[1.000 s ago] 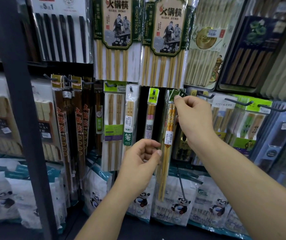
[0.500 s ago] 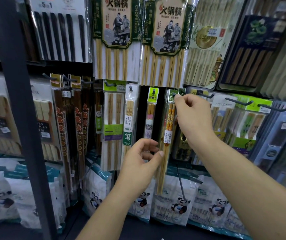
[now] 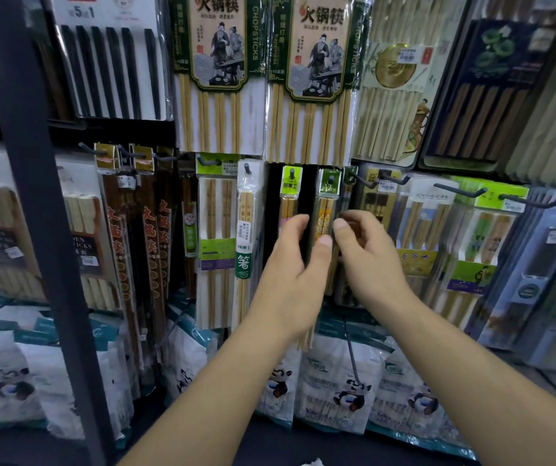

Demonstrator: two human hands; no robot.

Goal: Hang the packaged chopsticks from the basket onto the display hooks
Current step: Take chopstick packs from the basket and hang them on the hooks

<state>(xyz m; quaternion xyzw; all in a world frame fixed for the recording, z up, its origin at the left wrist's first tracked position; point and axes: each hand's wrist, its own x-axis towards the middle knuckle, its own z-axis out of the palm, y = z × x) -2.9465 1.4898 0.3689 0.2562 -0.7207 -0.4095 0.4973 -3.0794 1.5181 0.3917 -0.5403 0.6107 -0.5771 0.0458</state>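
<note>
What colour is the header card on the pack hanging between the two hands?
Green header card on the pack; clearest in head view.

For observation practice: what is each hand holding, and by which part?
The left hand pinches the hanging chopstick pack at mid-length; whether the right hand grips it cannot be told.

Stood front and centre as a dark metal rack (image 3: 31,210), upright post at the left, black hooks (image 3: 456,189) jutting forward in rows. Carried up top a black chopstick set (image 3: 111,68), then two big hotpot packs (image 3: 217,79) side by side. Held on the middle row brown packs (image 3: 150,237), a green-labelled pack (image 3: 217,250), a slim pack (image 3: 246,230) just beside it, and there, hooked through its header, the orange-printed pack (image 3: 325,210). Kept panda-printed bags (image 3: 347,375) lined along the bottom.
</note>
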